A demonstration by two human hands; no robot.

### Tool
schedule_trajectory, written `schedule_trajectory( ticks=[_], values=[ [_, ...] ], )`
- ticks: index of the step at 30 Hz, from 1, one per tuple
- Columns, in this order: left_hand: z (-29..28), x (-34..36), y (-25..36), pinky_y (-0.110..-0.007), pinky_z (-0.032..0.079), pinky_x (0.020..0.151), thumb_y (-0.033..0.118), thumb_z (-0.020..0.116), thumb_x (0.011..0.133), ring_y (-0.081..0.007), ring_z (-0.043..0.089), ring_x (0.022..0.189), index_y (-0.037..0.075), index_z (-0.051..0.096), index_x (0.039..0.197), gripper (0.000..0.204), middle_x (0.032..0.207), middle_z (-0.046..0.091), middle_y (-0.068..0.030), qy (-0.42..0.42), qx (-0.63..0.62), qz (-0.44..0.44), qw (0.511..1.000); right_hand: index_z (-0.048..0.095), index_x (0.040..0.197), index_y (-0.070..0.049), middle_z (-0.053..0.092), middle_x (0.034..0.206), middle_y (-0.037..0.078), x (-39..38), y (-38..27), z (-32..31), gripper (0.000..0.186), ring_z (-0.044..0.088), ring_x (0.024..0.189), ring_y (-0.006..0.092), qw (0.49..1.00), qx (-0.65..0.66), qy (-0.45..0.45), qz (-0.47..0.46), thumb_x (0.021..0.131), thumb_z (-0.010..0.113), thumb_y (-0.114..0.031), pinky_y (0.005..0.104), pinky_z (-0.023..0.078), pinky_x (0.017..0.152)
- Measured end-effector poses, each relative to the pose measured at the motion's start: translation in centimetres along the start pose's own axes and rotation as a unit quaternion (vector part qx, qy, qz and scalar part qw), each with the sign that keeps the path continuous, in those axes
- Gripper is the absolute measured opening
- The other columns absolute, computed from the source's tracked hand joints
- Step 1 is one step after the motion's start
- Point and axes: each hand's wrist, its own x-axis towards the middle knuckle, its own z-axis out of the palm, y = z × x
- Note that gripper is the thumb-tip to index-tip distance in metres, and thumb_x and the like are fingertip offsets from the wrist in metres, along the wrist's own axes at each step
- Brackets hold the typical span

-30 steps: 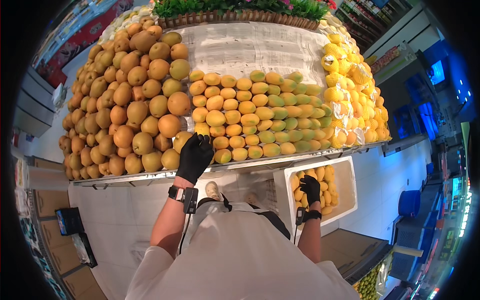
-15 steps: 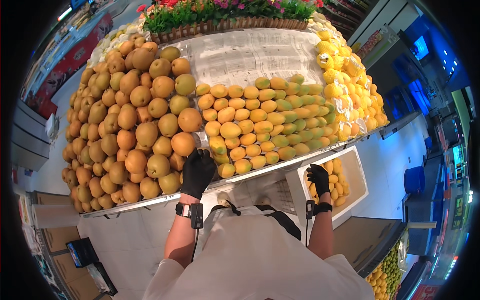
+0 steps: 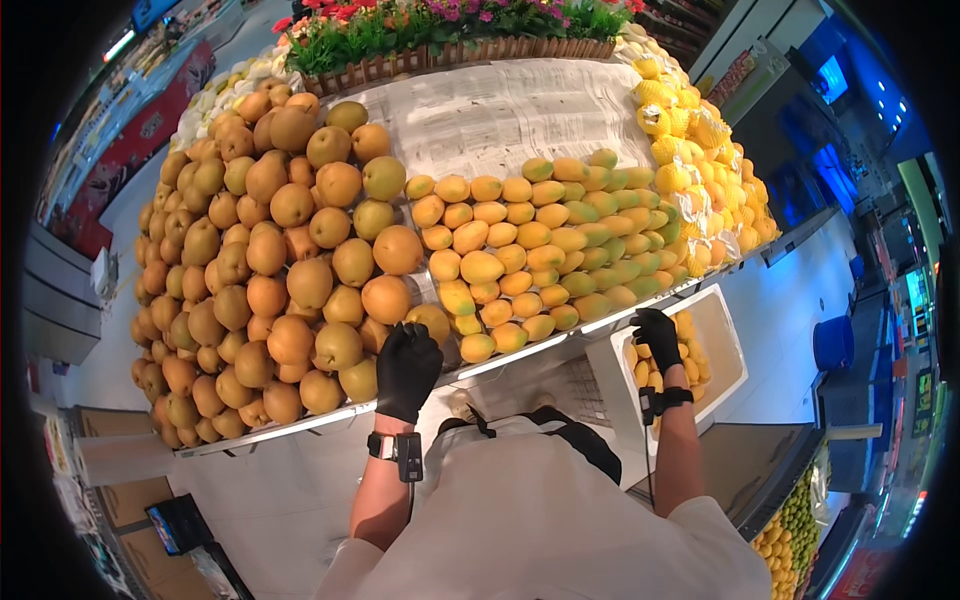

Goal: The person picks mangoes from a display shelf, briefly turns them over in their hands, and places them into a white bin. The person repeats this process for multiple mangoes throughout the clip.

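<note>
A white rectangular crate [image 3: 722, 352] of yellow mangoes is set below the shelf edge at the right, with cardboard boxes [image 3: 120, 490] stacked low at the left and a red sign panel [image 3: 140, 130] seen far upper left; a blue barrel [image 3: 833, 343] is placed on the floor at the right. White wrapping paper [image 3: 500, 110] is spread over the top of the display mound, under a row of flowers [image 3: 450, 20] in a wicker border. The left hand [image 3: 406, 368], black-gloved, is laid over a yellow mango [image 3: 432, 322] at the shelf's front edge, fingers curled upon it, just beside the round brown pears [image 3: 270, 270] piled at the left; whether the fruit is fully gripped cannot be told. The right hand [image 3: 657, 335], also gloved, is held over the crate with fingers bent together, touching the mangoes within; what is clasped cannot be told. Compared with half a second ago, the left hand is found at the same spot on the shelf edge, the right hand is kept at the crate, and the whole display is seen shifted as the head has tilted. A mango tier [image 3: 540, 240], yellow to green, is ranged at the centre, with netted yellow fruit [image 3: 690, 140] at the right. The lower shelf edge is partly hidden by the person's white shirt [image 3: 540, 520] and dark strap
</note>
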Motion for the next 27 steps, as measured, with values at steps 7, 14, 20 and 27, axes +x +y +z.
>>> schedule_trajectory(
  ticks=[7, 14, 20, 27],
  values=[
    [2.4, 0.0, -0.6, -0.028, 0.042, 0.062, 0.022, 0.040, 0.097, -0.0149, 0.051, 0.070, 0.013, 0.049, 0.091, 0.015, 0.086, 0.056, 0.0007, -0.020, 0.101, 0.011, 0.995, 0.060, 0.108, -0.002, 0.067, 0.084, 0.006, 0.7, -5.0, -1.4, 0.026, 0.060, 0.063, 0.0116, 0.991, -0.119, 0.038, -0.051, 0.085, 0.059, -0.012, 0.0234, 0.048, 0.052],
    [2.3, -0.3, -1.2, -0.028, 0.041, 0.060, 0.026, 0.042, 0.096, -0.0148, 0.050, 0.067, 0.014, 0.053, 0.090, 0.017, 0.086, 0.058, 0.0017, 0.066, 0.166, 0.012, 0.984, 0.061, 0.106, -0.002, 0.065, 0.081, 0.003, 3.5, -9.1, -1.1, 0.023, 0.057, 0.060, 0.0101, 0.991, -0.091, 0.035, -0.089, 0.085, 0.061, -0.012, 0.0233, 0.047, 0.052],
    [3.9, -0.4, -1.3, -0.026, 0.040, 0.057, 0.027, 0.040, 0.097, -0.0134, 0.047, 0.062, 0.015, 0.052, 0.088, 0.019, 0.077, 0.053, 0.0024, 0.099, -0.012, -0.017, 0.995, 0.061, 0.101, -0.002, 0.062, 0.077, 0.004, 8.9, -11.1, -0.6, 0.026, 0.058, 0.061, 0.0118, 0.988, -0.077, 0.043, -0.124, 0.080, 0.066, -0.017, 0.0253, 0.047, 0.051],
    [5.1, -0.4, -1.6, -0.026, 0.038, 0.059, 0.023, 0.041, 0.096, -0.0118, 0.050, 0.067, 0.014, 0.048, 0.087, 0.015, 0.082, 0.056, 0.0025, 0.082, 0.023, 0.024, 0.996, 0.063, 0.083, -0.001, 0.063, 0.069, 0.006, 14.7, -13.9, 0.1, 0.021, 0.060, 0.058, 0.0133, 0.971, -0.125, 0.035, -0.201, 0.079, 0.065, -0.021, 0.0276, 0.048, 0.054]
  ],
)
